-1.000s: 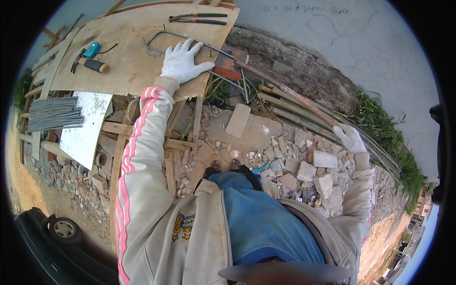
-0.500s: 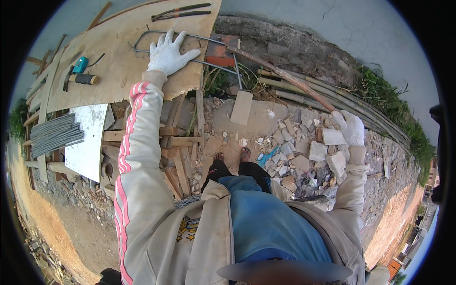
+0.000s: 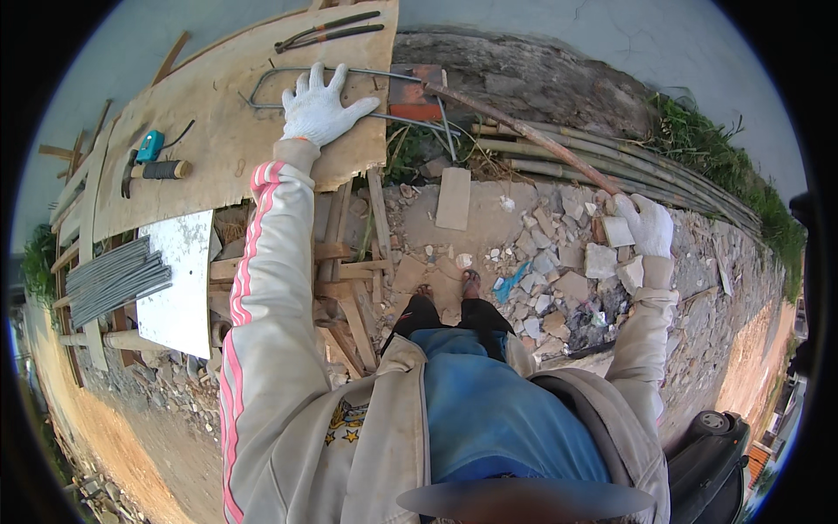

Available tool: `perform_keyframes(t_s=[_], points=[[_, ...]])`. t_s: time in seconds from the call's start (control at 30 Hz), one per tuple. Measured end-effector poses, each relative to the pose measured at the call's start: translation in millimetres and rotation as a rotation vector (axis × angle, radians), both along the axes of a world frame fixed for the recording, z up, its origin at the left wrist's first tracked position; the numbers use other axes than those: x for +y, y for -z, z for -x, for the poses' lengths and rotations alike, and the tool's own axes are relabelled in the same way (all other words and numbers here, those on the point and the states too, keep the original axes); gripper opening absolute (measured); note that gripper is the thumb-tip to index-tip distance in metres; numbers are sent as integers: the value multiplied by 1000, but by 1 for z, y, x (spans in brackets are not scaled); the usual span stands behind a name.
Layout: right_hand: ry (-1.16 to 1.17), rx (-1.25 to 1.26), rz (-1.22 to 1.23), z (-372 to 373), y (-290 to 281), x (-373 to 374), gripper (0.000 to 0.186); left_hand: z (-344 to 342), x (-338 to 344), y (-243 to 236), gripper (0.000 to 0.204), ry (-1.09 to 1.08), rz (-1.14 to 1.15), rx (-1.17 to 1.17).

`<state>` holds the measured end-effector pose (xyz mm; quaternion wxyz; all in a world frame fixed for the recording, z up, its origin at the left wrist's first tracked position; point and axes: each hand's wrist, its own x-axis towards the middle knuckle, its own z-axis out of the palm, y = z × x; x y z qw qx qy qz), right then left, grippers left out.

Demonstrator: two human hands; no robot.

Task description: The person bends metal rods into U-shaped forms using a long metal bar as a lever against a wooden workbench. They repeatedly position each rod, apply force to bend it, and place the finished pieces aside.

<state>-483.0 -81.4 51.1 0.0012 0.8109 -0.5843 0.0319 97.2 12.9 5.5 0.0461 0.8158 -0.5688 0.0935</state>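
Observation:
White-gloved, my left hand (image 3: 321,109) lies flat with fingers spread over a bent steel rod (image 3: 375,73), pressing it on the plywood board (image 3: 209,105). The rod forms a long, narrow loop, and its right end reaches past the board's edge. My right hand (image 3: 644,225), also gloved, is closed around the near end of a long rusty pipe (image 3: 524,131). The pipe's far end meets the rod at a red-orange block (image 3: 415,112) beside the board. Whether the rod enters the pipe is too small to tell.
On the board lie pincers (image 3: 327,33), a hammer (image 3: 155,169) and a teal tape measure (image 3: 150,146). Cut steel rods (image 3: 113,279) rest on a white panel (image 3: 179,288) at left. Bamboo poles (image 3: 602,166) and rubble (image 3: 567,284) lie right. A black car (image 3: 711,463) stands lower right.
The whole view has shifted slightly, and a black car has come into sight at the lower right. Both hands keep their places on the rod and the pipe.

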Motion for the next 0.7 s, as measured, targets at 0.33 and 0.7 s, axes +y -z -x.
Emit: perform_keyframes(t_s=[0.33, 0.7], points=[[22, -36, 37, 1, 17, 6, 59, -4, -2, 8, 106, 25, 75, 51], [-33, 31, 35, 10, 22, -26, 49, -1, 1, 2, 106, 11, 65, 65]])
